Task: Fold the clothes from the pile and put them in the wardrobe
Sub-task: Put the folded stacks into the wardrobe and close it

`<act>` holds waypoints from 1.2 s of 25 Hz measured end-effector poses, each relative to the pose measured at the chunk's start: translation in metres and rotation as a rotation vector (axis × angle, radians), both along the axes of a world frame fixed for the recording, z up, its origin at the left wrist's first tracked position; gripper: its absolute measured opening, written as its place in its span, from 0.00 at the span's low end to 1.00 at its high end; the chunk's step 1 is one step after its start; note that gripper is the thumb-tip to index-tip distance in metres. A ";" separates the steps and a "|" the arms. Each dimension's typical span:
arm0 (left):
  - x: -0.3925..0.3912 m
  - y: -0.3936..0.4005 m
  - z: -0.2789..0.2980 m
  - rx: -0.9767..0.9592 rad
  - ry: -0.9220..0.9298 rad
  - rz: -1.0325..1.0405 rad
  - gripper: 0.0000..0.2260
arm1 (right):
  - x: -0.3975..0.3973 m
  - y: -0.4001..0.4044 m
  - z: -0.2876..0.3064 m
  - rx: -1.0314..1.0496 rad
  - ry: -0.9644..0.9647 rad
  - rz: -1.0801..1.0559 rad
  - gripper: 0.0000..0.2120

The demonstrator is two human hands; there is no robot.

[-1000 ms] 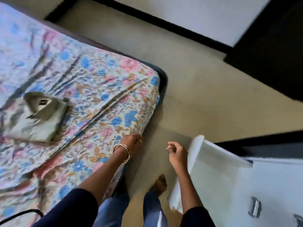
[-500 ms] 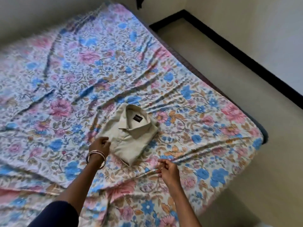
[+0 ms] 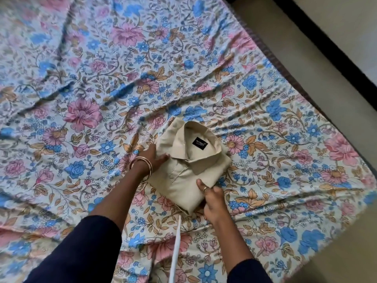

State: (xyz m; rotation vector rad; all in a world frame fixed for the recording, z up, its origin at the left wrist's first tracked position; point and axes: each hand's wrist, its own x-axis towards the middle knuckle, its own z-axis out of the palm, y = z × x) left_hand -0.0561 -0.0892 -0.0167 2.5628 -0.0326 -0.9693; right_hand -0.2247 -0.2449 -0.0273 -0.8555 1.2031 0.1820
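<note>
Two bare forearms emerge from dark navy sleeves (image 3: 81,248) pushed up toward the elbows. The left wrist carries a pair of thin gold-coloured bangles (image 3: 140,166). A slim gold-coloured ring (image 3: 205,188) circles the thumb of the right hand (image 3: 212,203). Both hands are otherwise bare.

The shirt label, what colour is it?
Black with pale lettering; the label shows inside the collar in the head view.

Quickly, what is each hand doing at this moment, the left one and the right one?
Left hand: grips the left edge of the folded shirt, thumb on top.
Right hand: grips the shirt's near right corner, thumb on top.
</note>
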 end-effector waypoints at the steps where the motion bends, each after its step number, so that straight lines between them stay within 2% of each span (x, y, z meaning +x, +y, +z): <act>1: -0.003 0.003 0.003 -0.081 0.056 0.080 0.25 | -0.001 -0.001 0.006 -0.014 -0.005 0.001 0.17; 5: -0.036 0.008 0.034 -0.384 0.269 0.442 0.17 | -0.015 -0.010 0.030 -0.046 0.003 0.019 0.16; 7: -0.061 0.008 0.047 -0.469 0.342 0.576 0.17 | -0.031 -0.021 0.045 -0.050 -0.051 0.084 0.15; 9: -0.094 -0.002 0.063 -0.550 0.429 0.644 0.19 | -0.061 -0.038 0.058 -0.065 -0.131 0.079 0.17; 12: -0.150 -0.041 0.088 -0.580 0.527 0.621 0.18 | -0.129 -0.071 0.077 -0.121 -0.203 -0.015 0.20; 16: -0.235 -0.124 0.123 -0.614 0.552 0.358 0.14 | -0.244 -0.121 0.102 -0.189 -0.258 -0.243 0.19; 19: -0.320 -0.191 0.141 -0.589 0.562 0.099 0.16 | -0.352 -0.157 0.121 -0.182 -0.258 -0.474 0.19; 22: -0.414 -0.251 0.137 -0.504 0.497 -0.244 0.27 | -0.469 -0.176 0.126 -0.190 -0.182 -0.624 0.30; 24: -0.479 -0.288 0.130 -0.416 0.437 -0.438 0.35 | -0.544 -0.175 0.124 -0.196 -0.125 -0.702 0.33; 25: -0.492 -0.292 0.127 -0.379 0.416 -0.506 0.35 | -0.556 -0.168 0.120 -0.211 -0.112 -0.727 0.32; 27: -0.577 -0.334 0.113 -0.381 0.462 -0.752 0.35 | -0.639 -0.161 0.105 -0.263 -0.046 -0.928 0.29; 30: -0.652 -0.376 0.081 -0.317 0.474 -1.100 0.42 | -0.697 -0.143 0.078 -0.212 0.002 -1.197 0.24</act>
